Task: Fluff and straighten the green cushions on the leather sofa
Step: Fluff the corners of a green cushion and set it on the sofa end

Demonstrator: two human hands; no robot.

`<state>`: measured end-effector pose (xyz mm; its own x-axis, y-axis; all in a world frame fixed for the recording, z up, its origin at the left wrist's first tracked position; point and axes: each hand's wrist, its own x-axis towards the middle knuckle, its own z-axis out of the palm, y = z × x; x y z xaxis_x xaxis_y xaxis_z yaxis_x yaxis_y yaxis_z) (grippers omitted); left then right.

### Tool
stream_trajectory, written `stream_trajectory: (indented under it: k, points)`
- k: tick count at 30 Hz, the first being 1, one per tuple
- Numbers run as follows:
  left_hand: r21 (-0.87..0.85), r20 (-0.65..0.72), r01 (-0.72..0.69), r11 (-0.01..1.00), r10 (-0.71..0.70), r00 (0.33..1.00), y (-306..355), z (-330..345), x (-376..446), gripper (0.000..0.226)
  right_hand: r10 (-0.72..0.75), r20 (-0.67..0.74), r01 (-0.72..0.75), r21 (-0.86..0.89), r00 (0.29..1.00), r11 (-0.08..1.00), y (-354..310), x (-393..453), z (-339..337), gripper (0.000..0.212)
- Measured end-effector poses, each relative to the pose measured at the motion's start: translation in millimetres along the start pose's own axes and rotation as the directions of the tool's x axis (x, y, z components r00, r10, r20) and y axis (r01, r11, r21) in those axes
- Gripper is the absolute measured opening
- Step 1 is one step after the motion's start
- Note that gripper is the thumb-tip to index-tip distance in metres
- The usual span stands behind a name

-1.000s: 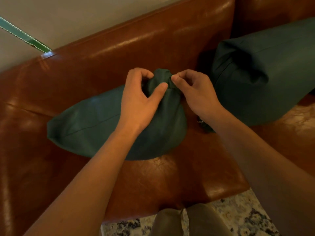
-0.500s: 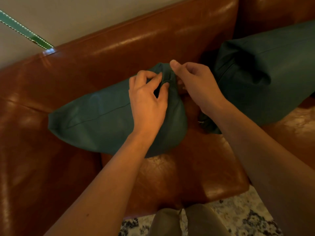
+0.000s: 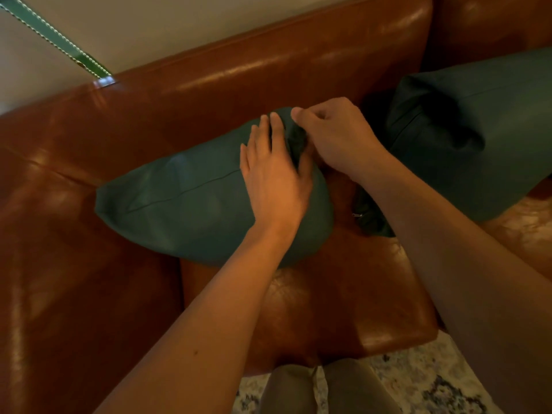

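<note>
At frame centre, the left hand (image 3: 276, 177) lies flat, fingers straight, on the green cushion (image 3: 185, 201); the right hand (image 3: 337, 138) pinches its bunched corner.

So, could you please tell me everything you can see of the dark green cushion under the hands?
The dark green cushion is plump, smooth-surfaced, with a seam along its side. It lies on the brown leather sofa, against the backrest. The left hand rests flat on its right end; the right hand pinches its bunched corner.
</note>
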<state>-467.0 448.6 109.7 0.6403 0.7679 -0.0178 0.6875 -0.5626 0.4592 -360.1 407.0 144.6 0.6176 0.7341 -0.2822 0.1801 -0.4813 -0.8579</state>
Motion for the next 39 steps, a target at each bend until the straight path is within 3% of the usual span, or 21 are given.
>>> stream_trajectory:
  k: [3, 5, 8, 10, 13, 15, 20, 24, 28, 32, 36, 39]
  points:
    - [0.023, -0.043, 0.021, 1.0, -0.02, 0.999, -3, -6, 3, 0.056, 0.107, -0.124, -0.066, 0.302, 0.986, 0.951, 17, -5, -1, 0.039]
    - [0.007, -0.081, 0.037, 0.999, -0.036, 0.996, -8, -13, -1, 0.052, 0.255, -0.192, -0.144, 0.456, 0.947, 0.878, 45, -15, 1, 0.031]
    - [-0.054, -0.124, 0.047, 0.997, -0.054, 0.991, -15, -27, -11, 0.05, 0.545, -0.064, -0.44, 0.516, 0.836, 0.735, 101, -37, 22, 0.025]
    - [-0.114, -0.163, 0.05, 0.992, -0.069, 0.984, -23, -37, -20, 0.048, 0.693, 0.058, -0.624, 0.493, 0.719, 0.606, 137, -52, 42, 0.028]
    - [-0.241, -0.259, 0.07, 0.968, -0.133, 0.957, -39, -54, -33, 0.037, 0.834, 0.149, -0.76, 0.519, 0.532, 0.392, 171, -73, 61, 0.032]
    - [-0.35, -0.351, 0.068, 0.934, -0.198, 0.915, -48, -66, -41, 0.022, 0.86, 0.184, -0.785, 0.529, 0.476, 0.321, 183, -83, 69, 0.034]
    - [-0.48, -0.449, 0.05, 0.876, -0.295, 0.843, -53, -91, -53, 0.047, 0.823, 0.248, -0.756, 0.584, 0.512, 0.294, 186, -97, 84, 0.024]
    - [-0.573, -0.396, 0.05, 0.818, -0.329, 0.857, -56, -103, -53, 0.053, 0.764, 0.288, -0.624, 0.759, 0.577, 0.185, 190, -95, 82, 0.032]
    - [-0.646, -0.323, 0.1, 0.756, -0.39, 0.862, -69, -110, -53, 0.044, 0.793, 0.18, -0.596, 0.758, 0.583, 0.266, 183, -94, 72, 0.011]
    - [-0.714, -0.271, 0.192, 0.673, -0.519, 0.811, -93, -112, -49, 0.023, 0.781, -0.059, -0.548, 0.68, 0.621, 0.487, 159, -96, 62, 0.021]
    - [-0.673, -0.269, 0.338, 0.658, -0.644, 0.716, -141, -102, -42, 0.041, 0.642, -0.259, -0.383, 0.624, 0.721, 0.681, 120, -108, 47, 0.014]
    - [-0.624, -0.194, 0.482, 0.615, -0.72, 0.667, -175, -88, -44, 0.04, 0.518, -0.44, -0.251, 0.533, 0.734, 0.808, 83, -112, 38, 0.015]
